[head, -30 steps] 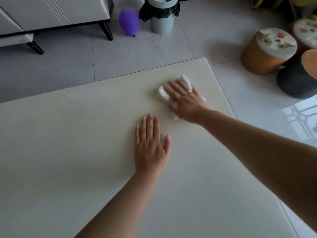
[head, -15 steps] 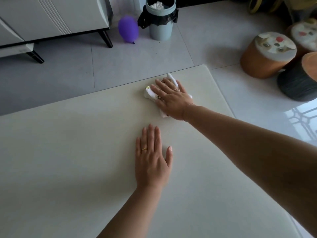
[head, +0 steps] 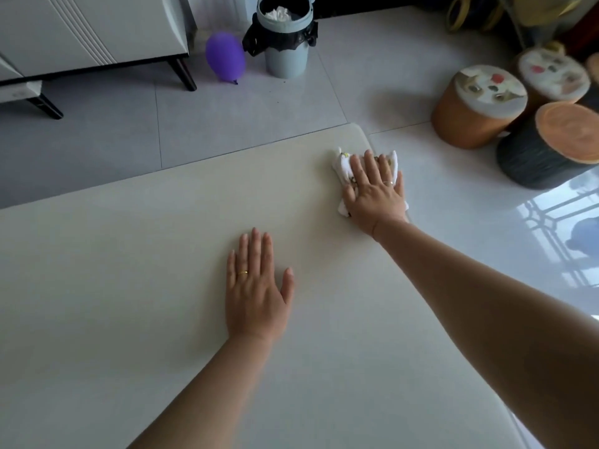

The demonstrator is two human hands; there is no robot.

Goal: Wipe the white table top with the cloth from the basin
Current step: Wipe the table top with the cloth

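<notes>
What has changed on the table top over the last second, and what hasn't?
The right hand has swept the cloth along the far edge, first toward the middle, then back out to the far right corner of the table top, where it now overlaps the right edge. It presses flat on the cloth throughout; nothing picked up or let go. The left hand stays flat, fingers spread, near the middle.

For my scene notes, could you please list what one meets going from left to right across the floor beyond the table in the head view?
White cabinet → purple balloon → grey bin → orange stool → dark stool.
</notes>
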